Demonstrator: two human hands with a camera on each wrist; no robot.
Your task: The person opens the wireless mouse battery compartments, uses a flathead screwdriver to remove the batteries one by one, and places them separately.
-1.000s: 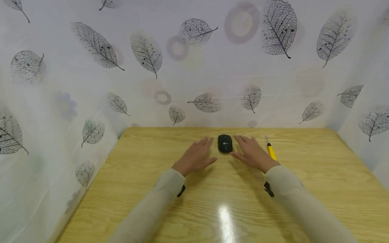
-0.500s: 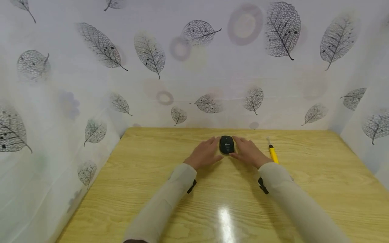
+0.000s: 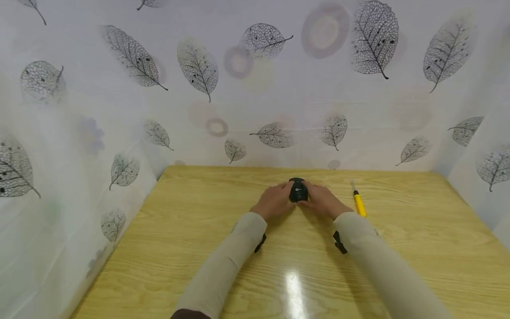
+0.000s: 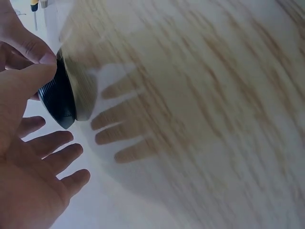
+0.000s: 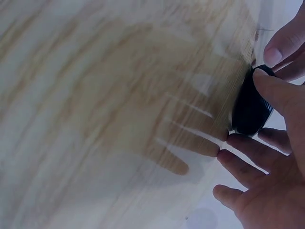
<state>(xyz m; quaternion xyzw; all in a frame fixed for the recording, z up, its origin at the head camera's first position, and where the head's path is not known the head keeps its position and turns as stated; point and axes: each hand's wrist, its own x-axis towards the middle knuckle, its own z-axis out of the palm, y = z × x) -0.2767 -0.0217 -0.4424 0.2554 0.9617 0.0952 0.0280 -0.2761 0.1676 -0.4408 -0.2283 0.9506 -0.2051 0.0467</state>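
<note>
A black computer mouse (image 3: 298, 191) sits near the back of the wooden table, held from both sides. My left hand (image 3: 275, 201) grips its left side, thumb at the near end and fingers along the flank. From the right, my right hand (image 3: 322, 201) grips it the same way, its thumb meeting the left thumb at the near edge. In the left wrist view the dark mouse (image 4: 58, 98) shows beside the thumb, with the lower fingers spread off it. The right wrist view has the mouse (image 5: 250, 107) under the thumb tip, other fingers extended below.
A screwdriver (image 3: 360, 204) with a yellow handle and thin shaft lies right of the right hand, tip toward the back. The glossy wooden table (image 3: 179, 248) meets a leaf-printed curtain (image 3: 239, 88) behind it, with more curtain along both sides.
Both hands have moved inward from either side of the mouse and now hold it. The mouse stays at about the same spot on the table; the view has shifted slightly.
</note>
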